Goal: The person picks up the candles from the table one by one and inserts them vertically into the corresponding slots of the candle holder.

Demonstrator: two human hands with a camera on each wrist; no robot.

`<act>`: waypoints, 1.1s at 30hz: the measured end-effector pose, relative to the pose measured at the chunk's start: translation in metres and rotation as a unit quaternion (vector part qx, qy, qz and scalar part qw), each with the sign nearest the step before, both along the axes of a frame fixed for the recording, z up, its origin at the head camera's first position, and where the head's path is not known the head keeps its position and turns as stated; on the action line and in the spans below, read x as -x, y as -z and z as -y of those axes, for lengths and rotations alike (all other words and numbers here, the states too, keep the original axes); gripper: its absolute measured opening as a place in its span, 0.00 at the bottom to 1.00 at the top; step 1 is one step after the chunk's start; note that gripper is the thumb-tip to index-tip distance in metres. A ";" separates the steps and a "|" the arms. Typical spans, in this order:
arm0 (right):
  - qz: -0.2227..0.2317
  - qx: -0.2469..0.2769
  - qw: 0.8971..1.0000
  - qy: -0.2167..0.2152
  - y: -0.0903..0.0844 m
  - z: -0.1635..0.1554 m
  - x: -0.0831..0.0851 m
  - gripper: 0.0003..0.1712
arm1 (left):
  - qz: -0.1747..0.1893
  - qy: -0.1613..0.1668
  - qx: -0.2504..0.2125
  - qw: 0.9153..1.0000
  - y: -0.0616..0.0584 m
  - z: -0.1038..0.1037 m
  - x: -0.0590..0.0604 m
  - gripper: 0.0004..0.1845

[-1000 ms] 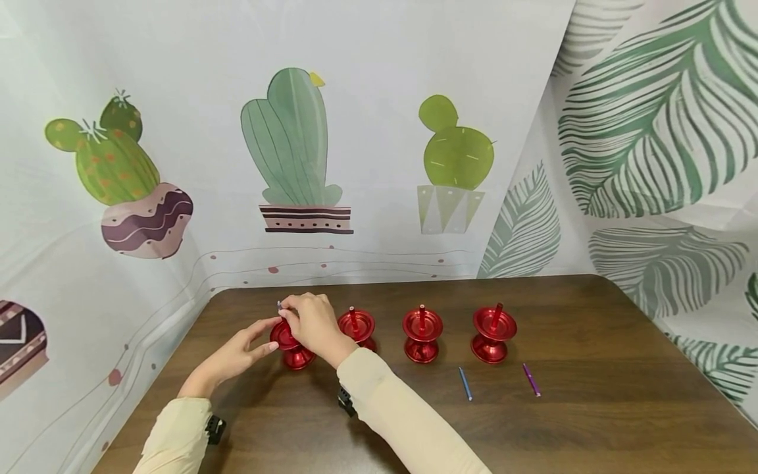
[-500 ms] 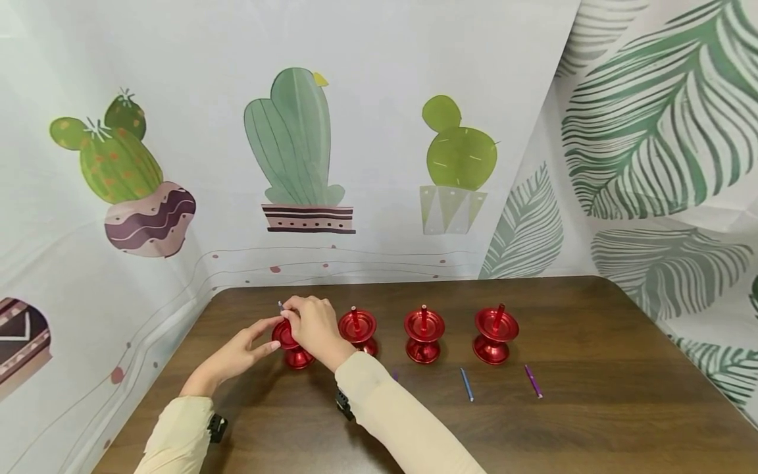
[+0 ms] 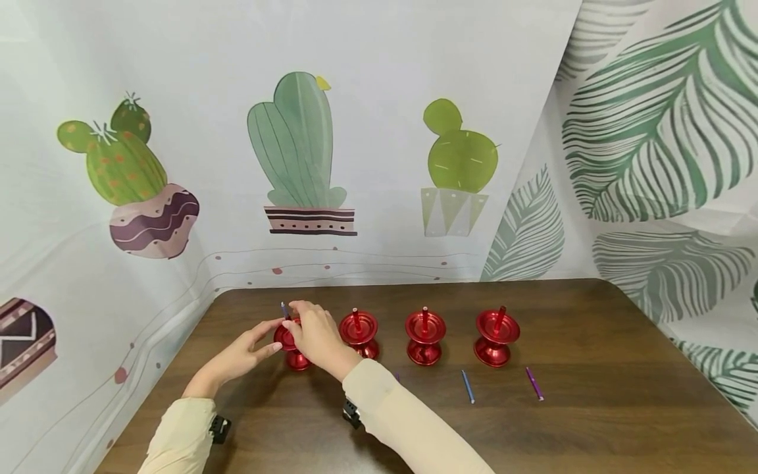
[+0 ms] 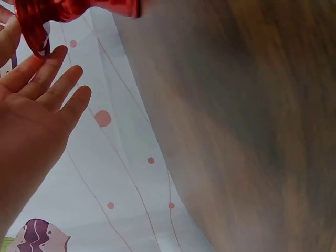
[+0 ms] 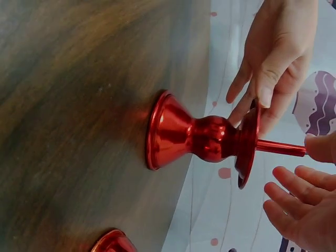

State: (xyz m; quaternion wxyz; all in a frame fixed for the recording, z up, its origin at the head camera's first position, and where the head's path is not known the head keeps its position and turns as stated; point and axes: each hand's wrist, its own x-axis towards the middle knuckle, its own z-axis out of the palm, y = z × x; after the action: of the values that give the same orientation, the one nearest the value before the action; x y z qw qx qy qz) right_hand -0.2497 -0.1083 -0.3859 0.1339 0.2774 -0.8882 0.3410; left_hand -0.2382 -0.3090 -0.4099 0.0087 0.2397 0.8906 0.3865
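Nothing much has moved: the left hand (image 3: 239, 356), fingers straight, still touches the red holder (image 3: 293, 343) near the counter's (image 3: 592, 408) back left corner. The right hand (image 3: 316, 334) pinches a small candle (image 3: 283, 309) above it. Three more holders (image 3: 424, 337) stand alongside, with two loose candles (image 3: 467, 386) in front.

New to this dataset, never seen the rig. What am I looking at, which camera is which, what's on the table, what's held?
No robot: a person's two bare hands, filmed by a head camera and one camera per wrist. On the brown table stand four red candle holders in a row; two thin candles, blue and purple, lie in front. The left hand touches the rim of the leftmost holder with straight fingers. The right hand pinches a small candle by that holder's pin.
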 end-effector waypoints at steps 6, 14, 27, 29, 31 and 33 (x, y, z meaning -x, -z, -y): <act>0.009 -0.022 0.999 -0.027 -0.004 -0.005 -0.004 0.25 | 0.000 -0.002 0.007 1.000 -0.003 -0.003 -0.002 0.28; 0.011 -0.035 0.997 -0.063 -0.015 -0.019 -0.012 0.26 | -0.053 -0.048 -0.010 0.997 -0.009 -0.013 -0.007 0.25; -0.033 -0.028 0.993 -0.113 -0.035 -0.049 -0.020 0.27 | -0.148 -0.161 -0.018 0.976 -0.031 -0.037 -0.022 0.22; -0.050 -0.018 0.991 -0.121 -0.037 -0.054 -0.021 0.26 | -0.174 -0.169 -0.022 0.970 -0.034 -0.042 -0.026 0.22; -0.060 -0.005 0.990 -0.131 -0.038 -0.058 -0.022 0.25 | -0.198 -0.174 -0.026 0.964 -0.038 -0.047 -0.029 0.22; -0.069 0.005 0.988 -0.136 -0.040 -0.063 -0.022 0.25 | -0.224 -0.174 -0.033 0.958 -0.041 -0.053 -0.032 0.22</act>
State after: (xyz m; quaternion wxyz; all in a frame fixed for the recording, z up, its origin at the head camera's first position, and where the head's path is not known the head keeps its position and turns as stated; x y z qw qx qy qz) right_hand -0.2279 -0.0457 -0.3461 0.1488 0.4178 -0.8291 0.3405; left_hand -0.2061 -0.2563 -0.3685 -0.2663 0.1614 0.8844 0.3477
